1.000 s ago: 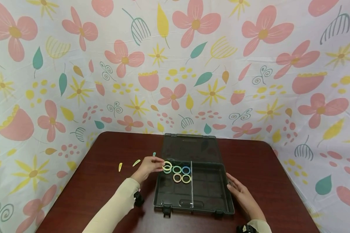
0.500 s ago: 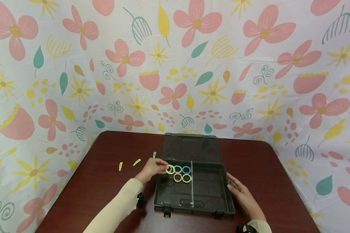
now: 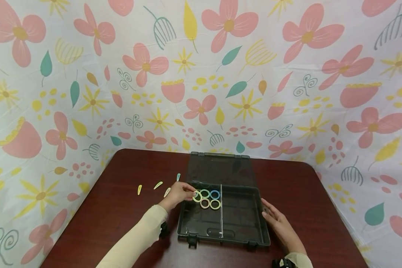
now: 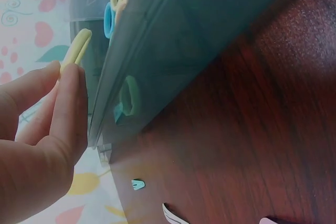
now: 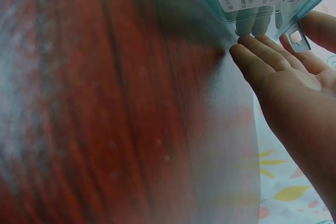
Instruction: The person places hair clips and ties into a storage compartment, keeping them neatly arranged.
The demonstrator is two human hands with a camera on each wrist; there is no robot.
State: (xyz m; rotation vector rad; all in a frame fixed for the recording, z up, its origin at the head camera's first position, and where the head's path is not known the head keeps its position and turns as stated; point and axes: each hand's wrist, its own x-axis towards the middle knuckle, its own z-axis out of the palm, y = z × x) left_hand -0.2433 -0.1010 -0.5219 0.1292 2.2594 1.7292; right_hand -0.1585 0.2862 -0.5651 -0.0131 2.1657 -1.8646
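Note:
Between thumb and fingertips, my left hand (image 3: 177, 194) pinches a pale yellow hair tie (image 4: 76, 51) above the left compartment of a dark see-through plastic box (image 3: 197, 224). Inside that compartment lie a green hair tie (image 3: 205, 190), a blue one (image 3: 219, 194), a pinkish one (image 3: 205, 207) and another yellow one (image 3: 215, 209). Through the wall, the left wrist view shows a further green hair tie (image 4: 133, 95), mostly covered by the held one in the head view. My right hand (image 3: 283, 229) rests against the box's right side, its fingers fairly straight.
Several snap hair clips lie left of the box: two yellowish ones (image 3: 139, 190), a pale one (image 3: 167, 192) by the left hand, and a blue-green one (image 3: 178, 177) farther back. The lid (image 3: 221, 169) lies folded back. A clear divider (image 3: 221, 214) splits the box.
My left hand has moved slightly right and down with the yellow hair tie, uncovering a pale clip beside it. The right hand has stayed at the box's side.

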